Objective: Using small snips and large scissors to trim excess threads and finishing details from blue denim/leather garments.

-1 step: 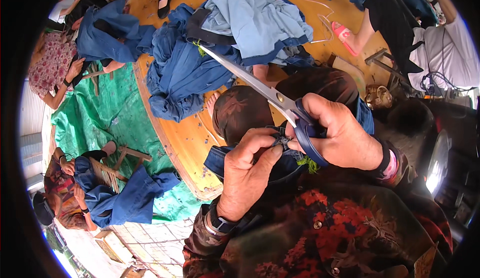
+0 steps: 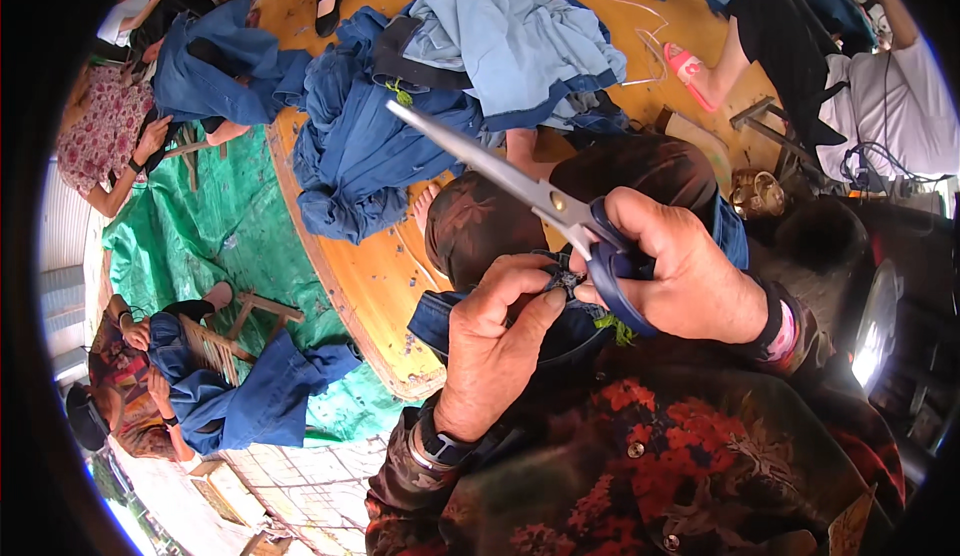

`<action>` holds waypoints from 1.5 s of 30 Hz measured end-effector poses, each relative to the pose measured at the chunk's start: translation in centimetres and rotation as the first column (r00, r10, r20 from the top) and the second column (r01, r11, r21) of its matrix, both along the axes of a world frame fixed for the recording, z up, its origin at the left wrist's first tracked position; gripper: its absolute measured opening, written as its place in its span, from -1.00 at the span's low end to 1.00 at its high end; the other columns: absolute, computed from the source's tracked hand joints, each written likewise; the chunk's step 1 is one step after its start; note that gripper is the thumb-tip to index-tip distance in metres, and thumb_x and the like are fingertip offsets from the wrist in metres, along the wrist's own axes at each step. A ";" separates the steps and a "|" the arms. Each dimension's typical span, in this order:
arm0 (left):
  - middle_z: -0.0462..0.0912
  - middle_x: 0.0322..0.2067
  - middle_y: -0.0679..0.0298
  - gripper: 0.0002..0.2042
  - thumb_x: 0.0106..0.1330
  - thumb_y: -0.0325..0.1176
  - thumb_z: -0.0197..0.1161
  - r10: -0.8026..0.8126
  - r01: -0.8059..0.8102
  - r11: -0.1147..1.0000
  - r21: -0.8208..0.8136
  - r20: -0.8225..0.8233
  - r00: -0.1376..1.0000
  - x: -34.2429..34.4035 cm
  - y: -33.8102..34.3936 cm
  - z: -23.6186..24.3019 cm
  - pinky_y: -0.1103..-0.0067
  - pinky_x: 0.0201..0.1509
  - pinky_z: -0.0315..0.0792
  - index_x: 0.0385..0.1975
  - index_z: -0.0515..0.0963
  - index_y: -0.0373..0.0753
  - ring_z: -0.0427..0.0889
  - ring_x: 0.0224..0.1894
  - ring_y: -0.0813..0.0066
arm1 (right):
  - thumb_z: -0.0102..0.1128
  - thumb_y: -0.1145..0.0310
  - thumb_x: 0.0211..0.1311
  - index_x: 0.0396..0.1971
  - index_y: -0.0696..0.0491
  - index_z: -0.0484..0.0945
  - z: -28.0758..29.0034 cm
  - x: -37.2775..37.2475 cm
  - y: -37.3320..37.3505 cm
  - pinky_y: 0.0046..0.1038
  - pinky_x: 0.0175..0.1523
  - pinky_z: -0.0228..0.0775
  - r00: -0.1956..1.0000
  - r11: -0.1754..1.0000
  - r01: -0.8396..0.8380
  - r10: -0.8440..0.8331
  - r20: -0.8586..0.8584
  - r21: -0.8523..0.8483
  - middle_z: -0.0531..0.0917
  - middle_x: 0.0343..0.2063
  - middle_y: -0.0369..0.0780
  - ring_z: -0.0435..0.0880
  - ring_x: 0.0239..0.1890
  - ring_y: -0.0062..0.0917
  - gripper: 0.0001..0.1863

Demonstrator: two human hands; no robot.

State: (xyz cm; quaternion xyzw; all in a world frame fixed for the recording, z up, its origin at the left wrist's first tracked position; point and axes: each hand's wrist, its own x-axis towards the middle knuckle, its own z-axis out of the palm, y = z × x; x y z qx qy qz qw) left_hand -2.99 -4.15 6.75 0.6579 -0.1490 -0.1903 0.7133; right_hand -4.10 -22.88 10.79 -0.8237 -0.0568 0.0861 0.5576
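My right hand (image 2: 690, 281) grips a pair of scissors (image 2: 485, 168) by its dark blue handles. The long silver blades lie together, pointing to the far left over my knee. A dark denim garment (image 2: 432, 318) rests in my lap. My left hand (image 2: 505, 341) pinches a bunched, frayed edge of it between thumb and fingers. The fingertips of my right hand come close to that edge; whether they touch it I cannot tell. Bright green threads (image 2: 618, 330) hang from the garment just below the scissor handles.
Ahead, a heap of blue jeans (image 2: 385, 146) and light denim (image 2: 515, 41) covers part of an orange board (image 2: 350, 276). Left of it spreads a green tarp (image 2: 220, 226). Several people sit around with denim, one on a wooden chair (image 2: 215, 351). A pink sandal (image 2: 688, 74) shows at right.
The scissors have tilted slightly, their tip dropping a little nearer to me. Their handles have shifted marginally to the left. My left hand keeps its pinch on the denim.
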 end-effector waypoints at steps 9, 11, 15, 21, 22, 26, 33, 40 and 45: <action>0.48 -0.34 0.26 -0.89 0.15 -0.62 0.18 -0.038 0.035 0.998 0.056 0.060 0.997 0.2 -0.6 0.0 0.73 -0.37 0.34 -0.37 0.42 -0.35 0.42 -0.44 0.67 | 0.22 0.55 -0.05 -0.37 0.16 0.28 0.2 0.4 0.3 -0.43 -0.40 0.34 0.994 0.993 0.037 -0.026 0.106 -0.108 0.45 -0.55 -0.14 0.47 -0.49 -0.38 -0.71; 0.48 -0.36 0.30 -0.87 0.14 -0.61 0.19 -0.045 0.035 0.992 0.124 0.076 0.996 0.4 -0.7 0.3 0.74 -0.44 0.31 -0.35 0.41 -0.33 0.38 -0.50 0.72 | 0.26 0.50 -0.03 -0.49 0.12 0.27 0.0 0.7 0.1 -0.51 -0.48 0.19 0.996 0.996 0.070 -0.067 0.052 -0.059 0.30 -0.63 -0.26 0.22 -0.57 -0.63 -0.73; 0.49 -0.37 0.32 -0.80 0.12 -0.61 0.20 -0.042 0.050 0.984 0.169 -0.052 0.998 0.9 -0.8 1.4 0.74 -0.50 0.26 -0.27 0.42 -0.28 0.30 -0.56 0.75 | 0.23 0.52 -0.02 -0.47 0.13 0.27 -0.1 1.2 0.1 -0.49 -0.46 0.21 0.997 0.996 0.042 -0.036 0.070 -0.077 0.31 -0.62 -0.24 0.25 -0.57 -0.60 -0.74; 0.45 -0.44 0.31 -0.80 0.12 -0.59 0.21 -0.121 0.079 0.976 0.202 0.208 0.971 1.3 -0.6 0.0 0.68 -0.48 0.28 -0.26 0.43 -0.29 0.29 -0.57 0.68 | 0.20 0.56 -0.01 -0.43 0.13 0.29 -0.4 1.3 0.7 -0.50 -0.44 0.26 0.993 0.993 0.021 -0.008 0.115 -0.112 0.40 -0.59 -0.24 0.38 -0.56 -0.60 -0.77; 0.43 -0.48 0.30 -0.82 0.13 -0.58 0.21 -0.121 0.080 0.970 0.228 0.174 0.977 1.5 -0.8 0.4 0.67 -0.47 0.28 -0.28 0.43 -0.29 0.29 -0.57 0.66 | 0.20 0.56 -0.01 -0.43 0.13 0.29 -0.6 1.3 0.5 -0.50 -0.44 0.26 0.993 0.993 0.025 -0.012 0.116 -0.115 0.40 -0.59 -0.24 0.38 -0.56 -0.60 -0.77; 0.39 -0.58 0.37 -0.89 0.15 -0.58 0.19 -0.062 0.038 0.968 0.250 0.091 0.994 1.4 -0.9 -0.5 0.69 -0.47 0.25 -0.36 0.42 -0.30 0.27 -0.56 0.69 | 0.26 0.52 0.03 -0.40 0.08 0.31 -1.1 0.6 -0.6 -0.64 -0.32 0.32 0.966 0.953 0.257 -0.248 -0.073 0.161 0.47 -0.51 -0.36 0.42 -0.44 -0.75 -0.75; 0.39 -0.51 0.50 -0.87 0.17 -0.56 0.21 0.024 -0.010 0.988 0.152 -0.091 0.996 1.0 -0.3 -1.1 0.81 -0.43 0.20 -0.32 0.44 -0.28 0.26 -0.49 0.80 | 0.47 0.16 -0.20 -0.38 0.16 0.25 0.7 -3.5 -3.8 -0.43 -0.42 0.37 0.995 0.896 -0.092 0.067 -0.072 -0.435 0.45 -0.59 -0.25 0.51 -0.55 -0.41 -0.42; 0.41 -0.56 0.48 -0.87 0.18 -0.52 0.23 0.078 -0.069 0.995 0.065 -0.146 0.986 0.8 -0.7 -1.3 0.80 -0.45 0.22 -0.32 0.45 -0.31 0.26 -0.52 0.81 | 0.45 0.09 -0.21 -0.43 0.17 0.26 -0.8 -5.3 -5.3 -0.36 -0.41 0.37 0.983 0.842 -0.184 0.153 -0.103 -0.508 0.49 -0.59 -0.19 0.55 -0.51 -0.30 -0.41; 0.40 -0.56 0.48 -0.87 0.19 -0.51 0.23 0.084 -0.075 0.995 0.059 -0.161 0.983 0.6 -0.6 -1.2 0.81 -0.45 0.22 -0.31 0.44 -0.31 0.26 -0.52 0.82 | 0.45 0.10 -0.21 -0.45 0.17 0.26 -0.9 -4.7 -4.7 -0.36 -0.41 0.37 0.984 0.841 -0.174 0.170 -0.057 -0.512 0.50 -0.59 -0.18 0.55 -0.52 -0.30 -0.42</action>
